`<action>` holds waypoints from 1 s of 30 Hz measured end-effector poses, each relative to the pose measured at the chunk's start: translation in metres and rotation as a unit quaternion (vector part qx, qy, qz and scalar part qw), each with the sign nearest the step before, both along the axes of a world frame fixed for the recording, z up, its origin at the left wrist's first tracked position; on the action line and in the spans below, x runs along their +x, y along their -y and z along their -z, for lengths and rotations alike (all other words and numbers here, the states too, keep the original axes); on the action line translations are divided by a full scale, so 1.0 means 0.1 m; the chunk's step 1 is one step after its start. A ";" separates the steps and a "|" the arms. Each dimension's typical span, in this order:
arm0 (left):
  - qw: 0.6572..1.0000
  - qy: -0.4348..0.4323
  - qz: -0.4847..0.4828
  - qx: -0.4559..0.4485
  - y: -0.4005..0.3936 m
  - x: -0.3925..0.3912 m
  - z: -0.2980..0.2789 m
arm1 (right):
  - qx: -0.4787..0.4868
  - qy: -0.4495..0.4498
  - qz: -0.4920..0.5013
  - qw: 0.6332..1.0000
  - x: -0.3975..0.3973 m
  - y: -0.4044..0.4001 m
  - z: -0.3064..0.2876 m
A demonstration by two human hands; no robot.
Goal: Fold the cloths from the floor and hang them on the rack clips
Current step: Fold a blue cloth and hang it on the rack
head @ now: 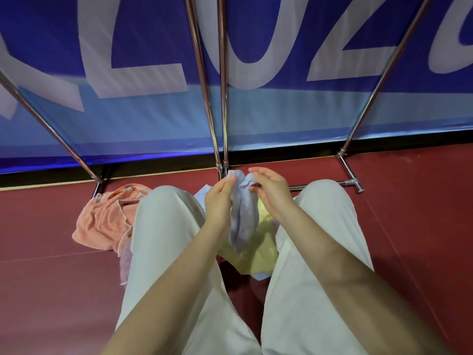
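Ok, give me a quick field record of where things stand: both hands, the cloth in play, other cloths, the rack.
left hand: left hand pinches the top edge of the pale blue cloth
right hand: right hand pinches the same cloth's top edge
cloth state: hanging bunched between the knees, not folded flat
other cloths: orange cloth and yellow cloth lie crumpled on the red floor
rack: metal rack legs ahead; no clips in view
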State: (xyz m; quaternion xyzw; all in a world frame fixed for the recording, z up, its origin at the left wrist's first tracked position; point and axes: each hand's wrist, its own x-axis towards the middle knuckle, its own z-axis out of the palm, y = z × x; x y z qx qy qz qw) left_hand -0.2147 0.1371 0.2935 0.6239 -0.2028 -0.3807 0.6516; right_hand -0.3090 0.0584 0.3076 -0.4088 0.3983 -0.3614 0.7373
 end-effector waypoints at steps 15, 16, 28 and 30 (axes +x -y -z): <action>0.993 -0.114 0.012 0.009 0.03 0.05 0.07 | -0.274 -0.225 -0.076 0.932 0.03 -0.04 0.00; 0.993 -0.116 0.015 0.008 0.02 0.06 0.06 | -0.301 -0.242 -0.078 0.919 0.03 -0.04 0.01; 0.988 -0.136 -0.041 0.052 0.00 0.12 0.13 | -0.293 -0.213 -0.103 0.926 0.05 -0.18 -0.04; 0.985 -0.164 -0.037 0.034 -0.02 0.13 0.14 | -0.267 -0.189 -0.084 0.941 0.06 -0.19 -0.07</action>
